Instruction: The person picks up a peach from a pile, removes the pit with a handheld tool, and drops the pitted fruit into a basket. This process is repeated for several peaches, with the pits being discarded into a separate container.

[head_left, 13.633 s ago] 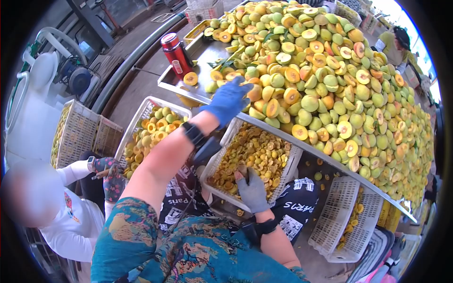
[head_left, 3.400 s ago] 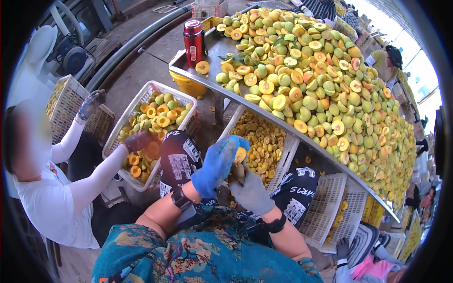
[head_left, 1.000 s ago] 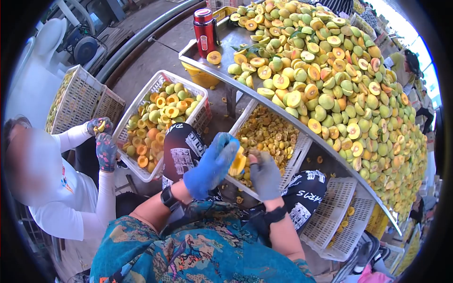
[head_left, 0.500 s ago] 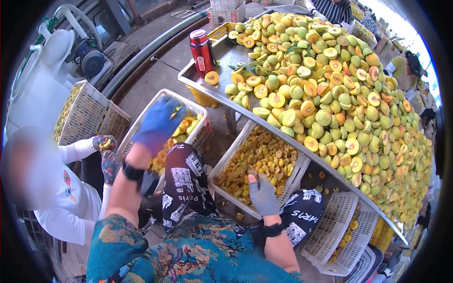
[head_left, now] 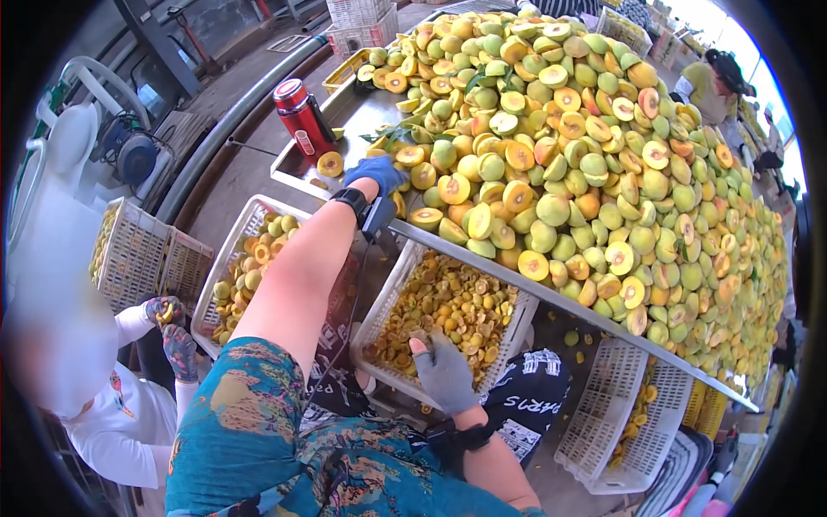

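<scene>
My left hand [head_left: 377, 175], in a blue glove, reaches over the near edge of a metal table [head_left: 482, 252]. It is at the left side of a heap of halved yellow-green stone fruit [head_left: 551, 155]; its fingers are largely hidden. My right hand [head_left: 444, 376], in a grey glove with the thumb tip bare, rests low over a white crate [head_left: 366, 345] full of small brownish-yellow fruit pieces [head_left: 444, 306]. Its thumb stands apart from the fingers, and nothing shows between them. Under my left forearm is another white crate [head_left: 207, 297] holding fruit halves [head_left: 250, 267].
A red thermos [head_left: 303, 121] stands on the table's left corner beside a fruit half [head_left: 330, 164]. At left, a person in white [head_left: 121, 431] holds fruit in patterned gloves [head_left: 179, 349]. Stacked white crates [head_left: 607, 414] sit at lower right. Other people work behind the heap.
My left hand has moved from over the left crate, rightward and up, to the table's fruit. The right hand stays at its crate. The view has shifted right.
</scene>
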`<state>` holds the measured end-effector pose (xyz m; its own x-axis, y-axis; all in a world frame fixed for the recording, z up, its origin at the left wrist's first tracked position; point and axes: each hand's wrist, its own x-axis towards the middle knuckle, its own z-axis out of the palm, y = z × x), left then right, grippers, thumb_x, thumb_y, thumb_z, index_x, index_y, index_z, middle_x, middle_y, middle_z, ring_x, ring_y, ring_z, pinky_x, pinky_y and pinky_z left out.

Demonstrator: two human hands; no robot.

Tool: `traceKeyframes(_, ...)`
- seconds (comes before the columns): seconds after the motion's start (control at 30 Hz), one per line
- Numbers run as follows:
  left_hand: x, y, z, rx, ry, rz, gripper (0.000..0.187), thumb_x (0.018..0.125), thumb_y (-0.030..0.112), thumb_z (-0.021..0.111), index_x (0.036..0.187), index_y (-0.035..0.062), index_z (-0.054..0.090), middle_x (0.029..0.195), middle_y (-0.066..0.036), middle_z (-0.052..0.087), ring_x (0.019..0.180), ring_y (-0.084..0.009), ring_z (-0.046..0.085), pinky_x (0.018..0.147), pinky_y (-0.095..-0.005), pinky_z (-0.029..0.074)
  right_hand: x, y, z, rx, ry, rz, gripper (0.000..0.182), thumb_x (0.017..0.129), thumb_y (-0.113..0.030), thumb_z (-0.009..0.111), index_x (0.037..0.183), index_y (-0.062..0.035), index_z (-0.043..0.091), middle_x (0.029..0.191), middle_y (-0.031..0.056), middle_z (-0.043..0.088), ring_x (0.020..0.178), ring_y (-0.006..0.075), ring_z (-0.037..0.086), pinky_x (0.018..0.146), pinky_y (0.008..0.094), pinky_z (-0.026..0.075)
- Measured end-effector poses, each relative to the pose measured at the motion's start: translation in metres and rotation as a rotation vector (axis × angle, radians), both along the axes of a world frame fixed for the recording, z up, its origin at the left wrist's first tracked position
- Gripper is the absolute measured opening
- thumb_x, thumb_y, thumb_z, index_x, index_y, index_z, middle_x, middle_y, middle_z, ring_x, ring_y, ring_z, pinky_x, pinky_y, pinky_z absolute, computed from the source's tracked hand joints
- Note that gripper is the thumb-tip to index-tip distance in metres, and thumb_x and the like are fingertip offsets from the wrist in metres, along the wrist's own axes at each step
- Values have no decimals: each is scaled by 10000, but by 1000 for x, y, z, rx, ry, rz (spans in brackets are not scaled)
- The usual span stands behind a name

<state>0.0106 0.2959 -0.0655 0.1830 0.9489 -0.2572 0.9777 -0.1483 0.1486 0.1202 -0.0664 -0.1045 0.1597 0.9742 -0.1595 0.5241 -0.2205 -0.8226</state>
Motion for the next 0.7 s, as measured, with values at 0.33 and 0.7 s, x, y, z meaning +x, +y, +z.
traceKeyframes(0.33,-11,-148,33,-373,-1391,7,336,871,213,695,1150,95,551,1026,-62,628,941,-156,626,766,-297,520,-2,-1,28,160,131,-90,433,868,-342,687,1120,-19,546,865,232,638,807,428,630,691,448,496)
traceKeyframes(0.7,-47,-306,39,-305,-1756,136,676,977,640,277,1067,37,569,956,-61,626,876,-125,591,833,-284,485,-41,-31,72,496,-21,-12,400,895,-226,661,1136,59,518,778,245,620,692,443,612,590,471,473)
